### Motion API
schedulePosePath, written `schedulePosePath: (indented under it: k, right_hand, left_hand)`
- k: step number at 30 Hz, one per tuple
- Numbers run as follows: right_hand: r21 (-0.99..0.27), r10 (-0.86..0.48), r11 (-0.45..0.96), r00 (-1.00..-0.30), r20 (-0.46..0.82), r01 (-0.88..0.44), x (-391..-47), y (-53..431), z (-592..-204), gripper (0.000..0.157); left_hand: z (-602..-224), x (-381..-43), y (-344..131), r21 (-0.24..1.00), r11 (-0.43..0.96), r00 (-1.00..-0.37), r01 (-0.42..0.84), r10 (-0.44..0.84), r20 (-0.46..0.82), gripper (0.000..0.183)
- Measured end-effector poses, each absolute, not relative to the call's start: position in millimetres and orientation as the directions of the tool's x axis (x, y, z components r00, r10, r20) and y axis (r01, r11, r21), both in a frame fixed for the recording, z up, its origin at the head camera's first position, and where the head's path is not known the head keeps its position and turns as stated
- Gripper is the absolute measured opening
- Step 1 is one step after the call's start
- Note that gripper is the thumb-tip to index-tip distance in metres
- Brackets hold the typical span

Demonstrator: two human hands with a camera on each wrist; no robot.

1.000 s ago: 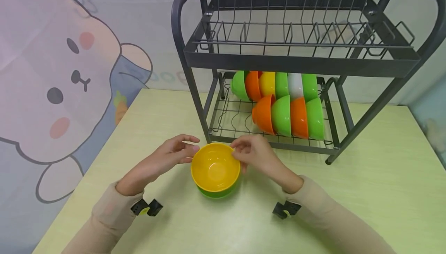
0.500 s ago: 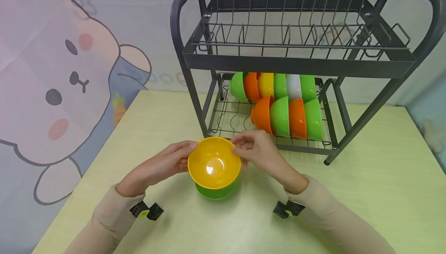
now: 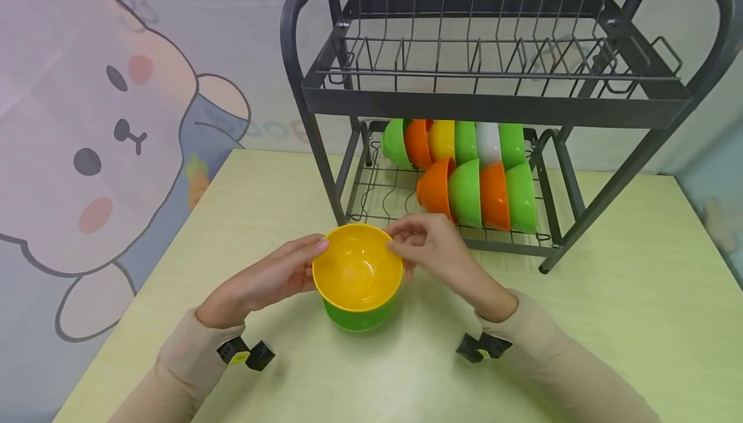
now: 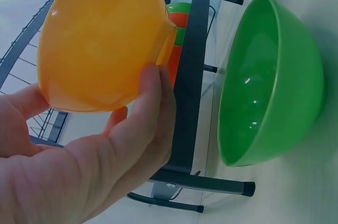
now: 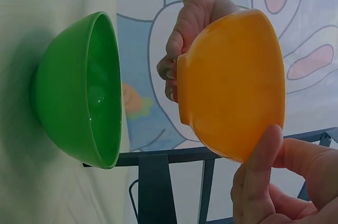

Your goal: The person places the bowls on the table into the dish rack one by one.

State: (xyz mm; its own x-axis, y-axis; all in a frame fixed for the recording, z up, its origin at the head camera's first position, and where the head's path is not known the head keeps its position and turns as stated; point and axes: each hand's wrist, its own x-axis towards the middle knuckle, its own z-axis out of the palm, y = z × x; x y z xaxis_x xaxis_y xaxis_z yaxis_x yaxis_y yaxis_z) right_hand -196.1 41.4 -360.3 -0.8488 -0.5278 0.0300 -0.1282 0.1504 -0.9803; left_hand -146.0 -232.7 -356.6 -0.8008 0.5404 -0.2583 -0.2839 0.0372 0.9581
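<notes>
A yellow bowl, which looks orange in both wrist views, is held up between my two hands. My left hand grips its left side, thumb at the rim and fingers under it near the foot. At the right side, my right hand pinches the rim between thumb and fingers. Below it a green bowl stands upright on the table. Both wrist views show a gap between the two bowls. From the head, the yellow bowl covers most of the green one.
Behind the hands stands a dark two-tier dish rack. Its lower shelf carries two rows of tilted bowls in orange, green, yellow and white. A cartoon-printed cloth hangs behind the pale table.
The yellow bowl has risen off the green bowl and moved slightly away from me. My left hand, at first loosely beside the rim, now holds the bowl too.
</notes>
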Motion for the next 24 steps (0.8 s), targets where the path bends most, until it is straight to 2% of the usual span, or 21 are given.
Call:
schedulePosePath:
  k: [17,24]
  right_hand:
    - [-0.983,-0.468,0.127,-0.882,0.058,-0.132,-195.6,55.5,-357.5,0.019]
    - [-0.979,-0.409,0.127,-0.908,0.095,-0.159,-197.8,71.8,-358.6,0.020]
  left_hand:
    - [-358.3,-150.9,-228.6,0.966,0.034,-0.813,-0.257,0.534,-0.235,0.052]
    - [-356.8,-153.2,-225.5,0.966,0.029,-0.817,-0.257,0.528,-0.233,0.043]
